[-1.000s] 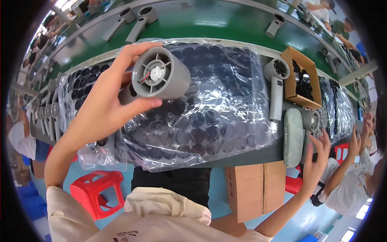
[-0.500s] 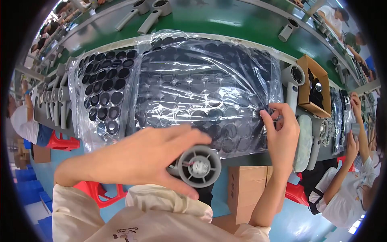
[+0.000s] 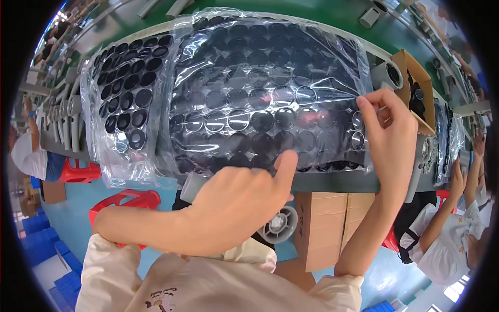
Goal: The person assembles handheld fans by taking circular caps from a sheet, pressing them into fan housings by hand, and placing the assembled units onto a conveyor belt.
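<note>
Here, head view, items as they lie.

1. Worktop (image 3: pixel 332 182): green surface with a grey front edge, running left to right across the frame.
2. Large tray (image 3: pixel 265 88): black, many round pockets, sealed under clear film, at the middle of the worktop and reaching its front edge. Most pockets hold dark round caps, several with bright rims.
3. Small tray (image 3: pixel 127 99): same kind, bagged in clear plastic, just left of the large one and overhanging the front edge.
4. Left hand (image 3: pixel 236 205): below the front edge, closed around a grey cylinder (image 3: pixel 280 224) whose finned round end faces the camera; index finger stretched up, tip touching the film at the large tray's near rim.
5. Right hand (image 3: pixel 387 138): at the large tray's right end, thumb and forefinger pinched on the edge of the film.
6. Carton (image 3: pixel 416 86): open, brown, at the right end of the worktop, dark parts inside.
7. Grey handled housings (image 3: pixel 65 122): in a row at the left end.
8. Brown boxes (image 3: pixel 325 229) and a red stool (image 3: pixel 130 200): under the worktop.

Progress, judged: the film looks barely lifted at the right end; no cap seems taken out yet, and the cylinder is not yet fitted with one.
</note>
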A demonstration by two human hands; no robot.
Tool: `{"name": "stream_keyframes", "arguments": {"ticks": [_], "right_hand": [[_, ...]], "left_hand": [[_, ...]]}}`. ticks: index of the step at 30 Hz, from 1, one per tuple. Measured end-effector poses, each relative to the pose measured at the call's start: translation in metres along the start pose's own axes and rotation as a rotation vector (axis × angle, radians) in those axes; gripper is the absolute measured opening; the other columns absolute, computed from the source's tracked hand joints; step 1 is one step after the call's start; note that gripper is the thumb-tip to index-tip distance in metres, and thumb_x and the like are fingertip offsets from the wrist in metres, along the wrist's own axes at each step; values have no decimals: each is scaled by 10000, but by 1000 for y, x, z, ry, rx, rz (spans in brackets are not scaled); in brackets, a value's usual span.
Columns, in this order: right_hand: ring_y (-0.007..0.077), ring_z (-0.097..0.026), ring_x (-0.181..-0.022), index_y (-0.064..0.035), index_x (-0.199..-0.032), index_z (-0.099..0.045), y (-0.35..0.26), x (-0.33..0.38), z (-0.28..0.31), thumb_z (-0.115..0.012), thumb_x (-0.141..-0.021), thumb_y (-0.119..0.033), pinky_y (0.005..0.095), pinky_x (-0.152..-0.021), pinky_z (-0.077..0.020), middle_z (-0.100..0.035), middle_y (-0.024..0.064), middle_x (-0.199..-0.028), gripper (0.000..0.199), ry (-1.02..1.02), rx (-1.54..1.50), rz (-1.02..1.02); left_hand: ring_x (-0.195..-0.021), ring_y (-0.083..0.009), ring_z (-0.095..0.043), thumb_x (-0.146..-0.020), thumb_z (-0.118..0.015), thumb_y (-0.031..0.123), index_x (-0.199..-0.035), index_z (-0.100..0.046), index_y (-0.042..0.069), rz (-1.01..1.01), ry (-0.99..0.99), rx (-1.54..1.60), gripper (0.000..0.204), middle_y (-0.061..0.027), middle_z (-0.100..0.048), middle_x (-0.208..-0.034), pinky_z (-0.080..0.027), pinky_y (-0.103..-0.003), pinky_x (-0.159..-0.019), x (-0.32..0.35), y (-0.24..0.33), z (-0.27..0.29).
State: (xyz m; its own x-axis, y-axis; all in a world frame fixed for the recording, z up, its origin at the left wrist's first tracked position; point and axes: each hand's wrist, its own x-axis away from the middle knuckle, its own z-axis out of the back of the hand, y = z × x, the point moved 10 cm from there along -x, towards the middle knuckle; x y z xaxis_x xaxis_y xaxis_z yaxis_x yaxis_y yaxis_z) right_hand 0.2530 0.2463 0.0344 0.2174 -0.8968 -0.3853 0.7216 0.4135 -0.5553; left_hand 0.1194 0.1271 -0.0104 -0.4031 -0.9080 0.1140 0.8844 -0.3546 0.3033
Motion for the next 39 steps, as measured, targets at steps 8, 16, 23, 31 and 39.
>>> {"name": "stream_keyframes", "arguments": {"ticks": [8,16,23,31,39], "right_hand": [[32,-335,-572,26,-790,-576,-18,-25,8,-641,-855,-107,225,-511,-255,-443,-42,-633,162,-72,-28,115],[74,-447,-537,50,-748,-568,-53,-64,-7,-618,-847,-84,226,-509,-328,-502,20,-595,174,-133,15,97],[147,-556,-618,57,-805,-617,-112,-63,10,-595,-836,-52,300,-584,-436,-595,101,-671,116,50,-298,162],[371,-652,-919,-18,-836,-691,-280,-61,-121,-665,-685,-49,629,-906,-369,-671,223,-886,156,-279,-415,506],[391,-620,-1010,-3,-935,-676,-399,20,-254,-648,-694,-58,664,-991,-307,-659,228,-992,250,-753,-585,649]], "left_hand": [[-476,-369,-564,-898,-595,324,-1050,-432,23,97,-48,-48,375,-154,-531,-510,-457,-440,-449,-12,-12,-2],[-499,-373,-538,-895,-618,274,-1426,-289,132,125,-458,362,641,-161,-529,-520,-430,-474,-503,-8,-13,-13],[-573,-341,-595,-856,-679,254,-1478,-215,111,184,-214,415,789,-160,-600,-595,-470,-404,-559,-12,-25,4],[-570,-420,-575,-909,-581,338,-1212,-441,-11,85,-116,335,484,-226,-564,-605,-471,-492,-533,31,-29,20],[-519,-402,-572,-955,-462,230,-1212,-510,-3,274,-240,687,350,-201,-552,-535,-470,-486,-528,101,-44,-5]]}}
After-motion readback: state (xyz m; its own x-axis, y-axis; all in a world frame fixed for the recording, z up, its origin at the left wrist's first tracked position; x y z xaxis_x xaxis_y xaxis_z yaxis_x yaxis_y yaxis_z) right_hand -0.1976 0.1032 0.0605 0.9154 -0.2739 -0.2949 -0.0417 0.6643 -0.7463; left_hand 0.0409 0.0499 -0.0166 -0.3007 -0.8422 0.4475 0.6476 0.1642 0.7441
